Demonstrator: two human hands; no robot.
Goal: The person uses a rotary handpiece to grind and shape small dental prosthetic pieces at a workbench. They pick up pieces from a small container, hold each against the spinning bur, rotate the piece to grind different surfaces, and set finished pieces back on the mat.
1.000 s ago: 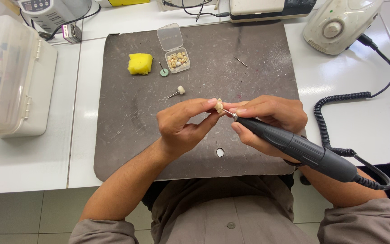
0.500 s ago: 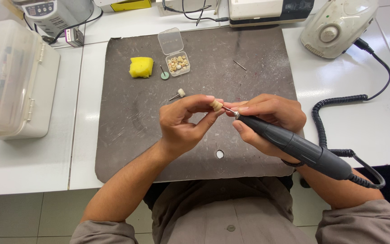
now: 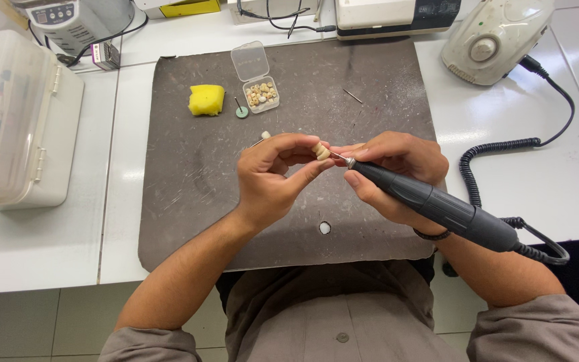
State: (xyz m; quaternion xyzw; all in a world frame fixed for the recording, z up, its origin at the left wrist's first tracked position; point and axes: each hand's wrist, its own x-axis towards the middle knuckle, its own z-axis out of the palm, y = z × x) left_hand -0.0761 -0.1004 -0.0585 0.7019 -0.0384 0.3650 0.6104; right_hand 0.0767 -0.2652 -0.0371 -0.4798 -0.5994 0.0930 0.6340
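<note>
Both hands meet over the dark mat point(image 3: 189, 201), my left hand point(image 3: 273, 177) pinching a small tooth-coloured piece point(image 3: 321, 151) while my right hand point(image 3: 393, 171) grips the grey handpiece point(image 3: 437, 208), its tip touching that piece; beyond on the mat lie a yellow sponge point(image 3: 206, 99) and an open box of small pieces point(image 3: 261, 94).

The counter point(image 3: 557, 181) is glossy white and smooth. The work mat point(image 3: 189, 194) looks matt grey, scuffed and dusty. The handpiece point(image 3: 437, 204) has a matt dark plastic body and a thin metal tip. The small box point(image 3: 256, 80) is clear plastic; the sponge point(image 3: 206, 99) is porous yellow foam.
</note>
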